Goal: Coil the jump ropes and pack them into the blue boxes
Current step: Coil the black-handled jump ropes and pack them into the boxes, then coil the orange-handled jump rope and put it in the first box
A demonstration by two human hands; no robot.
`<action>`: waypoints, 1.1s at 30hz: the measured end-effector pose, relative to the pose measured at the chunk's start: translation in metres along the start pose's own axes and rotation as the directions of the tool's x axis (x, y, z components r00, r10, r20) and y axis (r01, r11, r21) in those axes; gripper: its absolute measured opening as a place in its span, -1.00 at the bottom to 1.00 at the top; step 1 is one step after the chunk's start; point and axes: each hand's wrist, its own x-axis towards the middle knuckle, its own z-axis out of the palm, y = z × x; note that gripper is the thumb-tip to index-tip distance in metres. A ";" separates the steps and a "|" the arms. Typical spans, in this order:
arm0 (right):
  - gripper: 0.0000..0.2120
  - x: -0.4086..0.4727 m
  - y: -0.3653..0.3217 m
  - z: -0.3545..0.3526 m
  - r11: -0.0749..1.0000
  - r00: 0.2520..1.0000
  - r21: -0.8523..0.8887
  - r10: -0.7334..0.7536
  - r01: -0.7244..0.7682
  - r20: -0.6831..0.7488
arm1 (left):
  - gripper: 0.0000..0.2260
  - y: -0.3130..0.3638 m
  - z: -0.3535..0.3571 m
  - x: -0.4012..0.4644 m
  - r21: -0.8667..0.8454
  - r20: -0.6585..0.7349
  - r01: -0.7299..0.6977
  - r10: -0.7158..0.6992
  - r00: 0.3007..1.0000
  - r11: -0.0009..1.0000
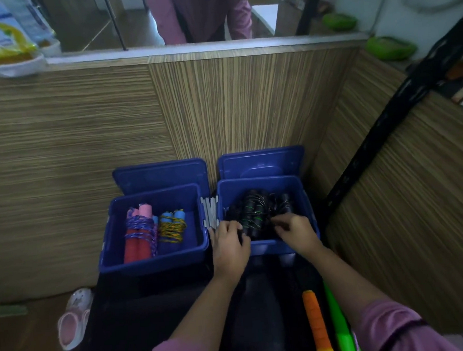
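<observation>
The black jump ropes point(256, 214) lie coiled in the right blue box point(266, 247), a dark heap where single ropes are hard to tell apart; only thin green marks stand out. The left hand point(228, 242) rests over the box's near left corner with its fingers curled down into the heap, and the right hand point(295, 229) reaches in from the near right, fingers bent onto the ropes; what exactly each finger holds is hidden in the dark mass. To the left of the left hand stands the second blue box point(154, 262), holding a red-and-pink-handled rope point(139, 235) and a blue-handled rope point(172, 224) wound in yellow cord. Behind each box a blue lid point(160, 175) stands upright. Between the boxes, white strips point(211, 212) show, unclear what. Below the right wrist lie an orange handle point(314, 324) and a green one point(338, 325), cut off by the frame. Striped wood panels point(76, 156) wall the corner; a pink shoe point(74, 317) sits on the floor at lower left.
</observation>
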 end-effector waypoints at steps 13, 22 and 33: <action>-0.67 -0.129 0.077 -0.004 0.990 0.975 -0.103 0.069 -0.093 -0.210 | -0.59 0.046 0.065 -0.116 0.060 0.364 -0.260 0.221 0.905 0.964; -0.60 -0.166 0.113 0.003 0.908 0.925 -0.177 0.370 -0.380 -0.086 | -0.37 0.062 0.084 -0.151 0.061 0.731 0.155 -0.150 0.666 0.986; -0.59 -0.168 0.082 0.010 0.959 0.931 0.026 0.281 -0.283 -0.234 | -0.38 0.035 0.080 -0.131 -0.133 0.573 0.590 -0.424 0.701 0.796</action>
